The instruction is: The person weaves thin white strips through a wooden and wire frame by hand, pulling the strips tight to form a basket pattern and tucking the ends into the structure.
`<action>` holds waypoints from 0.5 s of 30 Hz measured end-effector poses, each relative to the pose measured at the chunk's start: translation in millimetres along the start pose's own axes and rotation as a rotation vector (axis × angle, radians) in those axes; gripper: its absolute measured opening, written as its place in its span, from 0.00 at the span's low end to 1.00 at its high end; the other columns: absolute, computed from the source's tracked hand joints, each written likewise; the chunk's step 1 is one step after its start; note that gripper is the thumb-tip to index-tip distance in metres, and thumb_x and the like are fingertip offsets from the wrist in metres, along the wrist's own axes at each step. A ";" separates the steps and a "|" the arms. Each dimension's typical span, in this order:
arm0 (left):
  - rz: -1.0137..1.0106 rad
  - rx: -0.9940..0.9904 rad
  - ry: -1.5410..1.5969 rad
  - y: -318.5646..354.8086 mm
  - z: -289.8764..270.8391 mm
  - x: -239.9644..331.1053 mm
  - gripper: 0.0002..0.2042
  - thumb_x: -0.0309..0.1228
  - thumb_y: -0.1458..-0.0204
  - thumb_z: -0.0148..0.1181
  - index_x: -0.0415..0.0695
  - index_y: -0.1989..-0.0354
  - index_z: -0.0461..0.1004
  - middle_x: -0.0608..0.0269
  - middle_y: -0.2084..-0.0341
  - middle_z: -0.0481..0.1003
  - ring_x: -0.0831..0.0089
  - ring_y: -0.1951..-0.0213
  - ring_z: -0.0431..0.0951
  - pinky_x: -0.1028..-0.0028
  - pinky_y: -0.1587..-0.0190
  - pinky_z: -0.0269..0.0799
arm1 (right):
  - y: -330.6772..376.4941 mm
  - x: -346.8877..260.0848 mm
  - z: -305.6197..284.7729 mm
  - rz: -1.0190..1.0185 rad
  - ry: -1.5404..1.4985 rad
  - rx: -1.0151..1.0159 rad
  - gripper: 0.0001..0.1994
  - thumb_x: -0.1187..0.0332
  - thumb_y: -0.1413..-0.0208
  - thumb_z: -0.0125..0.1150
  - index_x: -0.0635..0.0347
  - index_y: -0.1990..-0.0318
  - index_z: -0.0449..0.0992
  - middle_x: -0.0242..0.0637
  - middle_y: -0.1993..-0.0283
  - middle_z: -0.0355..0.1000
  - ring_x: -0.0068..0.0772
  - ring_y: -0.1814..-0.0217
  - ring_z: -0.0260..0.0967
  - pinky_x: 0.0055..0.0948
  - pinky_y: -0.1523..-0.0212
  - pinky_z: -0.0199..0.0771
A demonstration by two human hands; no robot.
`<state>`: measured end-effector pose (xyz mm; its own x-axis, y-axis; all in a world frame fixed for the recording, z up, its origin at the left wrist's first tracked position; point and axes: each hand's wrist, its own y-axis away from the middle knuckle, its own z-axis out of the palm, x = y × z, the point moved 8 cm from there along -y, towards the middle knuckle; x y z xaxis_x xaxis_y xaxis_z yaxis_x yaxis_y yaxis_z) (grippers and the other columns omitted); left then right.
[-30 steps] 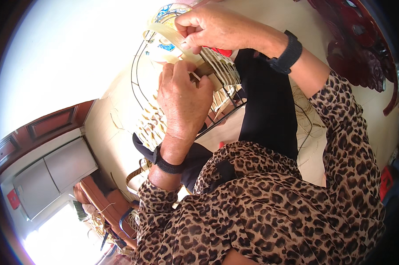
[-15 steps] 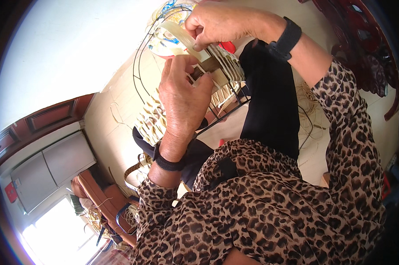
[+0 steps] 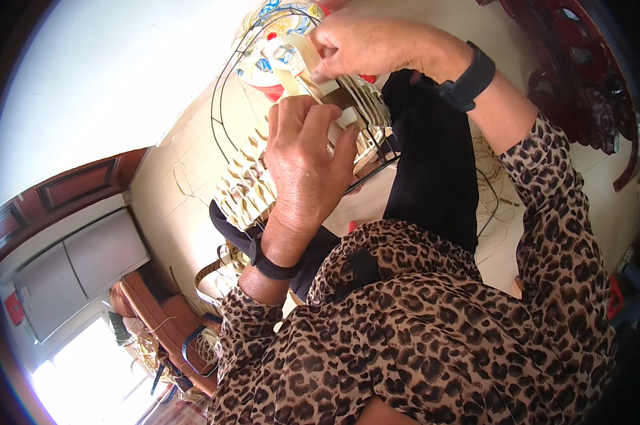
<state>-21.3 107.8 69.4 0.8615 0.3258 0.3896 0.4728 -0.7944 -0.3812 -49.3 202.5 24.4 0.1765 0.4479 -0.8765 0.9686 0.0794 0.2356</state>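
Note:
A half-woven basket-like piece of pale flat strips (image 3: pixel 243 193) on a black wire frame (image 3: pixel 217 106) rests against my legs. My right hand (image 3: pixel 384 48) is closed at the far side, pinching a wide, pale, looped strip (image 3: pixel 302 55). Closer to me, my left hand (image 3: pixel 302 159) is on the weave, its thumb and fingers closed around a short pale strip end (image 3: pixel 345 117). Its fingers hide part of the weave there. To the right of it, rows of strips (image 3: pixel 366 99) run side by side over the frame.
A colourful patterned round object (image 3: pixel 260 69) with a red edge stands beyond the frame. Loose strands (image 3: pixel 495 180) lie on the floor at right. Carved dark red furniture (image 3: pixel 575 85) is at the upper right. At left are a grey fridge (image 3: pixel 72 273) and a brown seat (image 3: pixel 153 312) with bundled strands.
My left hand has shifted right and slightly down, and a pale strip end now shows at its thumb. My right hand has moved slightly right with the looped strip.

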 end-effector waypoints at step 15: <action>0.001 -0.052 -0.052 -0.6 11.8 1.5 0.11 0.25 0.64 0.65 0.39 0.71 0.72 0.54 0.70 0.66 0.57 0.65 0.69 0.63 0.64 0.68 | -29.2 -25.2 16.6 -0.368 0.424 -0.049 0.10 0.71 0.61 0.59 0.73 0.75 0.75 0.57 0.78 0.69 0.49 0.78 0.67 0.42 0.75 0.64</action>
<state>-18.1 114.8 60.3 0.8712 0.3495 0.3447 0.4624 -0.8201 -0.3370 -79.1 174.1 32.6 -0.2668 0.7011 -0.6613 0.9420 0.3346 -0.0253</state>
